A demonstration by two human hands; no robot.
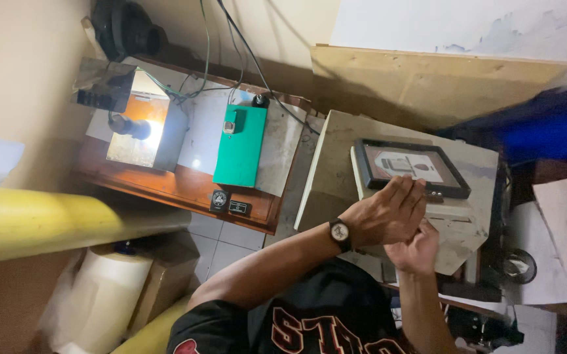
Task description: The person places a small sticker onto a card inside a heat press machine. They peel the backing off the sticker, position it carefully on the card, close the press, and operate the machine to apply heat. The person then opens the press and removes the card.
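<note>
Left hand, fingers flat, covers the right hand, its grip hidden, below a black frame

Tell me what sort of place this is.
Probably a small, cluttered workshop, perhaps for printing or framing. A lit box with a lamp and a green plate sit wired on a wooden bench; the left hand and right hand meet beside a black-framed picture, with plywood sheets behind.

Green board, lamp, yellow roll
</note>
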